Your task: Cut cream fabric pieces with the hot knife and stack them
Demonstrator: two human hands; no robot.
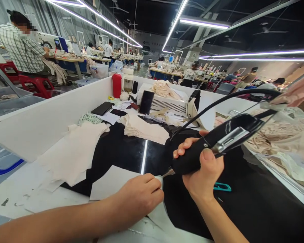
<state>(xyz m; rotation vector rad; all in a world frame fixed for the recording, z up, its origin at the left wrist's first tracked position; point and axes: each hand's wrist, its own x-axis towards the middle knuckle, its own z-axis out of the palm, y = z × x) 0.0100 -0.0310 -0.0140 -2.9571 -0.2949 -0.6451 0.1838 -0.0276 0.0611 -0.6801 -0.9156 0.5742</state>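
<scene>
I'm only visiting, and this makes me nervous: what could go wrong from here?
In the right hand, the black, rounded tool with a silver lever has its metal tip close to the fingers of the left hand; a slip might hurt them. The curved black cable dips near the stacked cream fabric pieces and might snag or shift them.

The handheld tool (219,133) looks like smooth plastic – its lever (230,140) shiny metal; the counter (121,152) gleams, glossy. The folded stack (145,130) is matt cloth.

The hands (140,194) and the forearms (66,218) behind them are bare.
</scene>
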